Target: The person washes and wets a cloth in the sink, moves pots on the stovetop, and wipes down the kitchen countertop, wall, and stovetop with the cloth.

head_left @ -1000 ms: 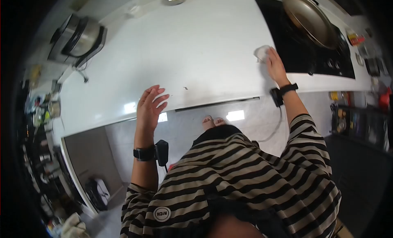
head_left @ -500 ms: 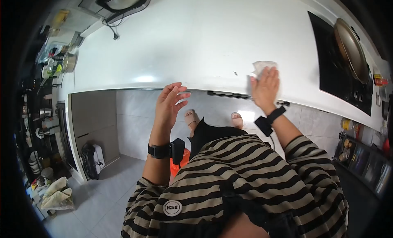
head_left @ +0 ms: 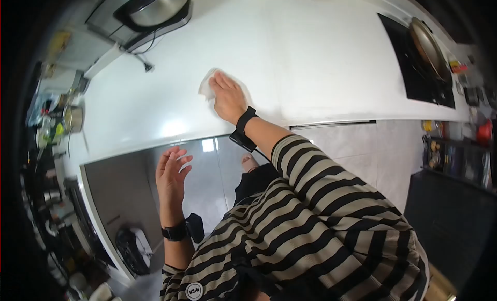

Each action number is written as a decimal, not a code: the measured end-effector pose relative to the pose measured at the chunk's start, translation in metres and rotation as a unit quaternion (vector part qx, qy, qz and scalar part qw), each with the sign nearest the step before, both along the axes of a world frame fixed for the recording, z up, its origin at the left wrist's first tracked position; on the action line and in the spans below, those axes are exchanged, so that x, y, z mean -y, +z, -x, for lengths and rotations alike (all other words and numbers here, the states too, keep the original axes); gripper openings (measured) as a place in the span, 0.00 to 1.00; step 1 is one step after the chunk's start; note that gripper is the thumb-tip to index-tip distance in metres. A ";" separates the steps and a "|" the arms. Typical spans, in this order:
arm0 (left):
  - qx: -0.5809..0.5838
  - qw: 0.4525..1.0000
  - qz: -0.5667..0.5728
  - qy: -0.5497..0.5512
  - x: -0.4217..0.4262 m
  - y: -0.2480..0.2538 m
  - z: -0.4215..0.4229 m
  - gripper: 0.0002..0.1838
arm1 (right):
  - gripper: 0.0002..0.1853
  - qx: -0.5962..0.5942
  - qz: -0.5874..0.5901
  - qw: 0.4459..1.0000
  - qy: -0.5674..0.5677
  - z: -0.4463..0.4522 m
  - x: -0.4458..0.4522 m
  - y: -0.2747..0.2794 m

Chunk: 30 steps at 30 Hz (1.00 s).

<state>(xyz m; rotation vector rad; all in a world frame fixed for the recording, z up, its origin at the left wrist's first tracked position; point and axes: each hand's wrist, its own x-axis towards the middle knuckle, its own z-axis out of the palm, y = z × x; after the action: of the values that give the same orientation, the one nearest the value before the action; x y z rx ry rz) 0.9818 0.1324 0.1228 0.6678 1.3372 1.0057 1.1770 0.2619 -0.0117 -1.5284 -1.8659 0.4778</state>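
Observation:
A whitish cloth (head_left: 205, 87) lies on the white countertop (head_left: 326, 68), left of the middle. My right hand (head_left: 229, 98) presses on it with the fingers laid over it, covering much of the cloth. Held in the air just off the counter's front edge, my left hand (head_left: 172, 171) has nothing in it, its fingers loosely bent and apart.
At the back left stands a metal pot on a black appliance (head_left: 184, 16), its plug (head_left: 149, 68) on the counter. On the right, a pan (head_left: 428, 49) rests on a black cooktop (head_left: 401, 73). A metal pot (head_left: 74, 118) is at the far left.
My right hand has swept the cloth leftward across the counter, and the view has shifted too. The small dark specks seen earlier on the counter no longer show. My left hand stays empty.

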 end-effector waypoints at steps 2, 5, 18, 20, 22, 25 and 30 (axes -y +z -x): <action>0.008 1.000 0.009 -0.026 -0.013 -0.004 0.002 0.13 | 0.24 -0.201 0.027 0.979 -0.011 -0.015 -0.003 0.003; 0.028 0.997 -0.003 -0.077 -0.031 -0.009 -0.012 0.13 | 0.26 -0.429 0.028 0.899 -0.080 -0.062 -0.007 0.004; -0.023 0.988 0.027 -0.148 -0.056 -0.006 -0.061 0.11 | 0.22 0.096 0.017 0.903 -0.418 -0.469 0.045 -0.055; -0.050 0.989 0.035 -0.132 -0.056 -0.008 -0.063 0.12 | 0.22 0.238 -0.044 0.878 -0.413 -0.439 0.038 -0.053; -0.056 0.991 0.027 -0.121 -0.061 -0.005 -0.068 0.12 | 0.23 0.215 -0.055 0.894 -0.389 -0.417 0.020 -0.064; -0.047 0.992 0.036 -0.113 -0.059 -0.015 -0.068 0.13 | 0.26 0.212 -0.051 0.937 -0.272 -0.324 -0.001 -0.045; -0.207 0.970 -0.101 -0.075 -0.066 -0.056 -0.056 0.14 | 0.24 0.137 -0.102 0.976 -0.135 -0.143 -0.048 -0.041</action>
<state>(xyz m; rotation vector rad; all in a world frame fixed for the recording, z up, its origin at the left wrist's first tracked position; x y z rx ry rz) 1.0380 0.1982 0.0667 1.1657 1.5260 0.9162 1.3204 0.3103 -0.0531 -1.7394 -1.8014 -0.0519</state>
